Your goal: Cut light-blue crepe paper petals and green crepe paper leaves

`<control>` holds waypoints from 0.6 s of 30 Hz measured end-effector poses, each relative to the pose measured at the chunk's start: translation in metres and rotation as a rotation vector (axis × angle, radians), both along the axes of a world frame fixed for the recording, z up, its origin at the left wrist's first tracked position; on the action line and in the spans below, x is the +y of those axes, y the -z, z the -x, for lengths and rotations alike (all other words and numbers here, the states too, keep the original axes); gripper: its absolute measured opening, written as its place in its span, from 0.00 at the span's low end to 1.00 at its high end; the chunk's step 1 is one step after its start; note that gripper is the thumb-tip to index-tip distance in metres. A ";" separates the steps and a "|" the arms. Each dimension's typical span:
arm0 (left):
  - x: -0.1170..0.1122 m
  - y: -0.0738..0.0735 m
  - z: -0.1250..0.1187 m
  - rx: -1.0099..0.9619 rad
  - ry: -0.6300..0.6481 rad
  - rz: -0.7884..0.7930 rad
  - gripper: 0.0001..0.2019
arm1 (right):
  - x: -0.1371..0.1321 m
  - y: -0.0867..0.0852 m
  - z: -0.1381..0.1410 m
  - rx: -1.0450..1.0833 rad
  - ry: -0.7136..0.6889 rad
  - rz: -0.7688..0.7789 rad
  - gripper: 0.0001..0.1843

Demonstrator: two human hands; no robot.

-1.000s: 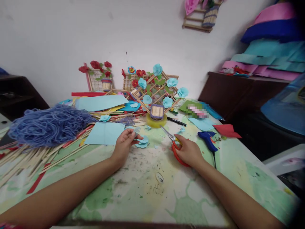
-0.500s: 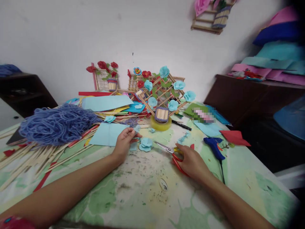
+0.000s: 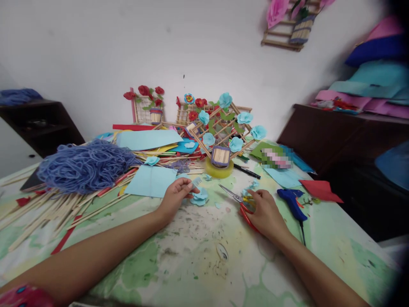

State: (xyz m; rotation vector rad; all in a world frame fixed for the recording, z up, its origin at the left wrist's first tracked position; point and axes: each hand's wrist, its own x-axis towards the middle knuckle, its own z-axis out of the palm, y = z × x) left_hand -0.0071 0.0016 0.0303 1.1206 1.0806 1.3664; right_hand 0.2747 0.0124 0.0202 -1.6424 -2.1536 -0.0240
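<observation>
A small strip of light blue paper (image 3: 197, 181), fringed along one edge, is pinched between the thumb and fingers of my left hand (image 3: 179, 197). Just past those fingertips lies a light blue paper flower (image 3: 200, 197) on the table, partly covered by the hand. My right hand (image 3: 266, 213) grips scissors (image 3: 234, 196) with red and yellow handles. Their blades point left toward the flower and look closed or nearly so, apart from the strip. Blue paper scraps (image 3: 251, 186) lie behind the scissors.
Behind the hands, a stick lattice with blue flowers (image 3: 220, 155) stands by a yellow tape roll (image 3: 220, 170). A blue glue gun (image 3: 292, 204) and red paper (image 3: 321, 190) lie right. Blue yarn (image 3: 83, 166), thin sticks (image 3: 41, 213) and a blue sheet (image 3: 151, 181) fill the left.
The view has shifted slightly, moving everything right and down. My left hand with the strip has come closer to the flower and overlaps it. The scissors have drawn slightly right, away from the flower.
</observation>
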 end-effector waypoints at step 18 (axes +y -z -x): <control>-0.010 0.002 -0.006 0.235 0.110 -0.163 0.14 | -0.007 -0.009 0.008 0.404 -0.223 -0.188 0.14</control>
